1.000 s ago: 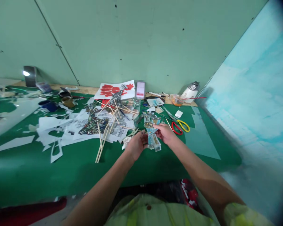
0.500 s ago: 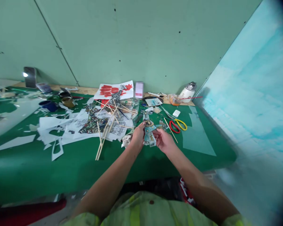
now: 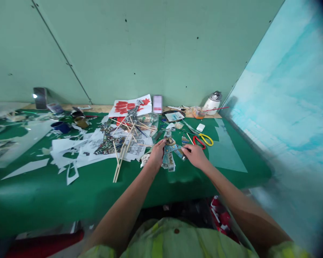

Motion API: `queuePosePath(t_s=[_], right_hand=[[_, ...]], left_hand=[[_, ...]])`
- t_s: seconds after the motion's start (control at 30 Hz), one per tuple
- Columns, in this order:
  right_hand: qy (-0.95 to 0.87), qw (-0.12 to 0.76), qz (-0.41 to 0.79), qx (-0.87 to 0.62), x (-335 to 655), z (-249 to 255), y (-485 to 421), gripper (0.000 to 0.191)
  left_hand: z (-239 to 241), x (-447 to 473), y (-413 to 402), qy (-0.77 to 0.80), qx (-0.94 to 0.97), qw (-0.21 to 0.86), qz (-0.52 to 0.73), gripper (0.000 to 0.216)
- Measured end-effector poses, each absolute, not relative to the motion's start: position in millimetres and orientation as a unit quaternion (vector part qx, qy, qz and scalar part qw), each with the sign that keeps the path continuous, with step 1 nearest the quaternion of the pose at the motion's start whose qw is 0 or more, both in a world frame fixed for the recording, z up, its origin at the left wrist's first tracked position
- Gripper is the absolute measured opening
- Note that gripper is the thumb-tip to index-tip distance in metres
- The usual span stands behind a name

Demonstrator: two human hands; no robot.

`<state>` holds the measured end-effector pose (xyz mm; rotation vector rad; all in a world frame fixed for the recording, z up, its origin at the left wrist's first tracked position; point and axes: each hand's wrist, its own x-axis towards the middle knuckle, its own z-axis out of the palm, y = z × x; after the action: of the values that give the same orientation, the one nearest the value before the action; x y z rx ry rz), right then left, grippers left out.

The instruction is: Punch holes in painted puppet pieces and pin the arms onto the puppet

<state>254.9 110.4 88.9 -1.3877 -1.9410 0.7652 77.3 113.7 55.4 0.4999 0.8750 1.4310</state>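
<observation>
Two hands (image 3: 156, 154) hold one translucent patterned figure (image 3: 172, 147).

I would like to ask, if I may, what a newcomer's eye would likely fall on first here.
Probably the bluish, patterned cut-out figure, held between the left hand and the right hand near the middle of the picture, above the green table. Next might come the scissors with one red and one yellow handle, lying just beyond the right hand, and the white sheet with bold red shapes at the back of the table.
</observation>
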Motion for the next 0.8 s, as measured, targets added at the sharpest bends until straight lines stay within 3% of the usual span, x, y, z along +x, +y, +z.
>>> queuePosePath(t_s=[0.17, 0.37, 0.63, 0.8], right_hand=[[-0.657, 0.296, 0.444, -0.532, 240.4, 72.5, 79.9, 0.026], [-0.605, 0.289, 0.544, -0.503, 242.3, 60.5, 67.5, 0.025], [-0.642, 0.233, 0.54, -0.492, 260.3, 59.6, 57.4, 0.027], [-0.679, 0.183, 0.512, -0.493, 274.3, 71.4, 63.1, 0.031]], left_hand=[[47.9, 75.8, 114.4, 0.39, 0.231, 0.623, 0.637, 0.021], [51.4, 71.5, 105.2, 0.352, 0.276, 0.681, 0.581, 0.026], [47.3, 74.0, 91.5, 0.289, 0.283, 0.735, 0.544, 0.08], [42.4, 77.8, 83.9, 0.312, 0.254, 0.751, 0.524, 0.091]])
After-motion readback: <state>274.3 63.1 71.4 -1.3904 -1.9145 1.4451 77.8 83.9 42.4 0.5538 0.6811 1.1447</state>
